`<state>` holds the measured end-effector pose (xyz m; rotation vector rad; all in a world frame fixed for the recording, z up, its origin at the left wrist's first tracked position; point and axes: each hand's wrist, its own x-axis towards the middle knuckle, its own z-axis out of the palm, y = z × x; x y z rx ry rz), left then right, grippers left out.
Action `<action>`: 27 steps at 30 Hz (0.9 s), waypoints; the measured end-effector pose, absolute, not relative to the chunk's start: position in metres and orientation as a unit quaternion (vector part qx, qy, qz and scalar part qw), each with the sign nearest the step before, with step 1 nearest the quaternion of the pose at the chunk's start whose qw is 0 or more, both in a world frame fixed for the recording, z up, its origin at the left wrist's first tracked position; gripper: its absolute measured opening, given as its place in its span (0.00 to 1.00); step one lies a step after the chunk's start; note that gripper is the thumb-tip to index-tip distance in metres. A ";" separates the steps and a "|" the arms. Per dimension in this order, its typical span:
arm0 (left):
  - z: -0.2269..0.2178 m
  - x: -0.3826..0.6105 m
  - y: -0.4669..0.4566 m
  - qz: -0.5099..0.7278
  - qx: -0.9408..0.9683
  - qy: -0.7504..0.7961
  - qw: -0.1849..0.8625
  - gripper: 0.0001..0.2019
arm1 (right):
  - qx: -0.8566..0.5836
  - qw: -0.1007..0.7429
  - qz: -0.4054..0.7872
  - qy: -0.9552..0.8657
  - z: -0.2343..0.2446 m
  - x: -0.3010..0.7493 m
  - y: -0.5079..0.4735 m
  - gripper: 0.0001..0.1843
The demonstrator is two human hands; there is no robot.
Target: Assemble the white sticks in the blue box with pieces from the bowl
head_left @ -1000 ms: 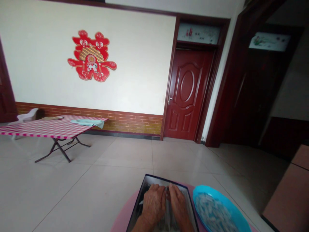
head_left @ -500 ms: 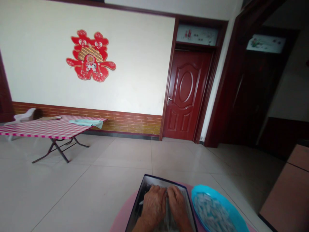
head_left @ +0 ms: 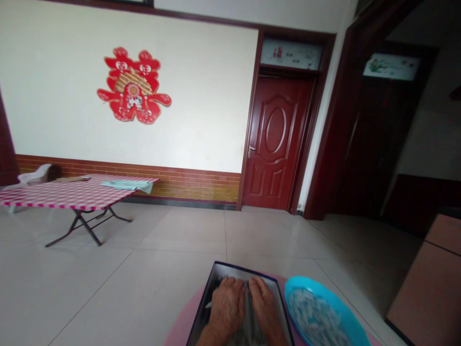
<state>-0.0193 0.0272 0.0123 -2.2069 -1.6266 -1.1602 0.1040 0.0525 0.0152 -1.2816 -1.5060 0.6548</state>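
My left hand (head_left: 227, 303) and my right hand (head_left: 265, 307) are side by side inside a shallow dark-rimmed box (head_left: 236, 269). Both have their fingers curled down, the fingertips close together near the box's far end. Whatever the fingers pinch is hidden beneath them. A pale grey, translucent-looking strip (head_left: 248, 315) shows in the gap between the hands. Dark bits and a small white piece (head_left: 209, 304) lie left of my left hand. To the right stands a bright blue plastic basin (head_left: 340, 302) holding many small whitish pieces (head_left: 313, 312).
Box and basin rest on a pink round surface (head_left: 182, 319). A folding table (head_left: 82, 194) with a checked cover and a light green cloth (head_left: 127, 184) stands back left. A brownish cabinet (head_left: 428, 283) is at right. A red door (head_left: 277, 144) lies ahead across the tiled floor.
My hands stay in the same place in the box, with the gap between them slightly wider. The view has shifted a little.
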 end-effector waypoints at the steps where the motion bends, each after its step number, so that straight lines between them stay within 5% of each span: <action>1: 0.013 -0.019 0.027 -0.384 -0.740 -0.547 0.078 0.13 | -0.527 0.499 0.272 -0.632 0.017 0.103 0.051 0.17; 27: 0.014 -0.019 0.025 -0.381 -0.745 -0.542 0.074 0.12 | -0.502 0.512 0.243 -0.653 0.018 0.100 0.049 0.13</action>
